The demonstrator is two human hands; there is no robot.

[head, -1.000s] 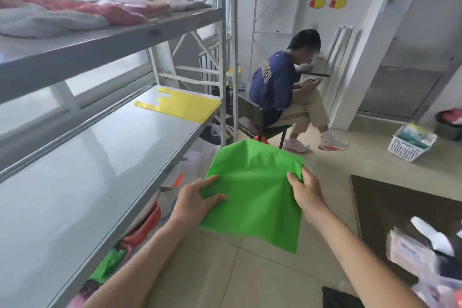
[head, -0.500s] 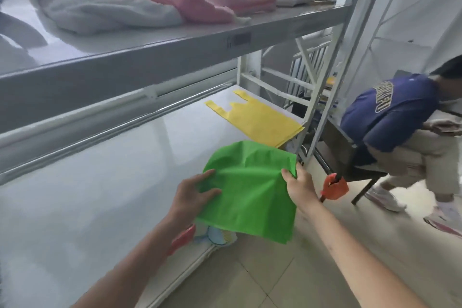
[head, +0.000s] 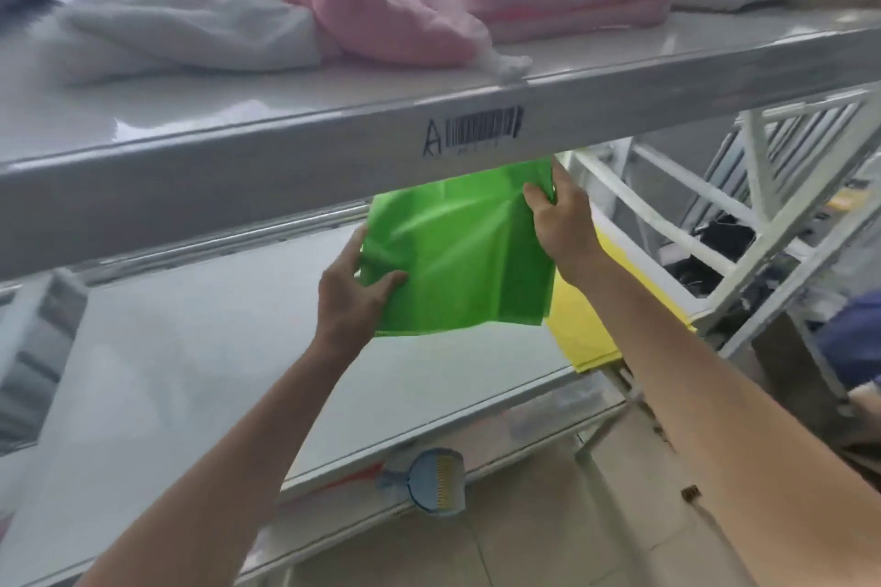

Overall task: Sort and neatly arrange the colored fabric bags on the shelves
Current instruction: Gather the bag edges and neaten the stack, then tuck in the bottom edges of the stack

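Note:
A flat green fabric bag (head: 462,253) hangs over the middle shelf (head: 190,372), its top edge partly hidden behind the upper shelf's front beam. My left hand (head: 350,291) pinches the bag's lower left edge, thumb on top. My right hand (head: 560,219) grips its upper right corner. A yellow fabric bag (head: 584,338) lies flat on the middle shelf, just right of and partly under the green one.
The upper shelf (head: 596,110) carries pink (head: 362,0) and white clothes (head: 190,24) and a barcode label. White rack braces (head: 763,215) stand at right. A blue dustpan (head: 436,481) lies below the shelf. A seated person's clothing (head: 848,348) shows at the right edge.
Both hands have lifted the green bag up and forward from in front of the shelf edge to over the middle shelf, beside the yellow bag. The view has swung toward the rack.

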